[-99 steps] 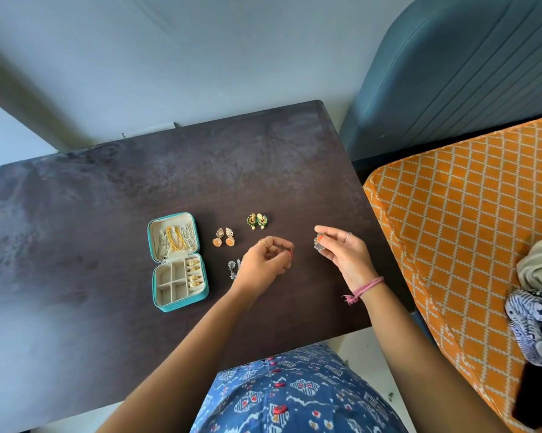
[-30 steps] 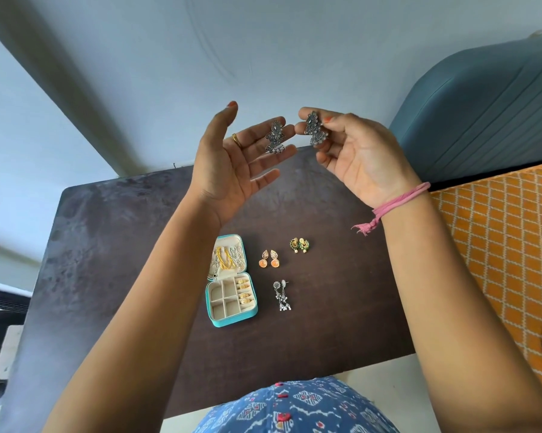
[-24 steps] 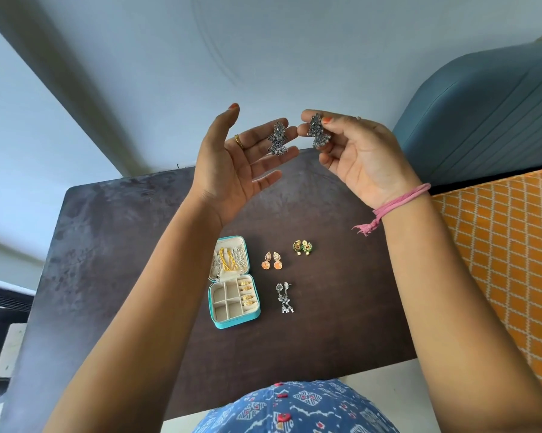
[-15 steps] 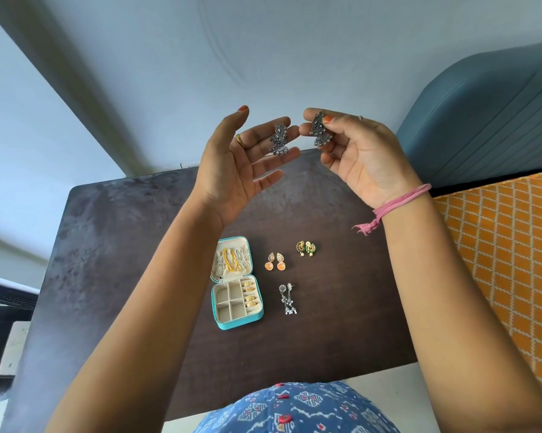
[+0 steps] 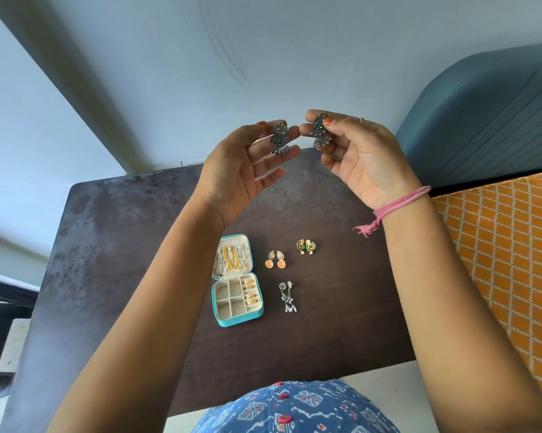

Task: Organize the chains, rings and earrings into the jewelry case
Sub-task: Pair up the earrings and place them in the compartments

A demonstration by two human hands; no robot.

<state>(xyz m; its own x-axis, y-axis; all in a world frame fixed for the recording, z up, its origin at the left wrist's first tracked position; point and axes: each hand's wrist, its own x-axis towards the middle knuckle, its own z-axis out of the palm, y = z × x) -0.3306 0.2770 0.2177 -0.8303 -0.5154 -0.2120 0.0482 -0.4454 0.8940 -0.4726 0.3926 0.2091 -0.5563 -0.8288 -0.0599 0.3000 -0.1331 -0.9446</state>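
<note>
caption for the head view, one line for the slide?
Left hand and right hand each hold up a dark earring above the open jewelry case.

We hold both arms raised in front of us, forearms rising from the lower corners and converging toward the middle; our left hand [image 5: 236, 173] is turned palm toward us, thumb and forefinger pinching a small dark piece at the fingertips, the other fingers relaxed and slightly spread; our right hand [image 5: 361, 157] sits just beside it, palm also toward us, thumb and forefinger pinching a matching piece, the remaining fingers loosely curled; the two hands stay apart.
</note>
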